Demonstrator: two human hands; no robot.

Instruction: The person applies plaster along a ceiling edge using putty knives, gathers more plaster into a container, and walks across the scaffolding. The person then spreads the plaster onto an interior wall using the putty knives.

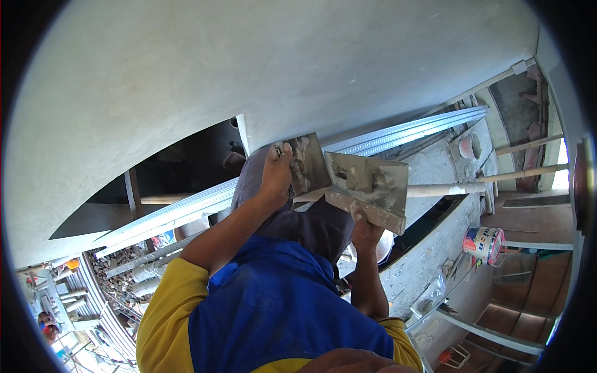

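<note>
My left hand (277,171) grips a rectangular plastering trowel (309,163), its blade smeared with grey plaster. The trowel's right edge is close to a flat hawk (388,186), and I cannot tell whether they touch. Under the hawk's near side, my right hand (365,227) is closed, with the thumb against a pale wooden strip (390,219) along that edge. A lump of wet grey plaster (356,173) lies on the hawk's face. Both tools are in front of my body, below a smooth grey wall (298,68).
Perforated metal planks (423,127) run along the wall. To the right are a plaster-splashed board (410,280), a paint bucket (482,244), a small white pail (469,147) and a wooden pole (528,173). Rubble (115,273) lies far below on the left.
</note>
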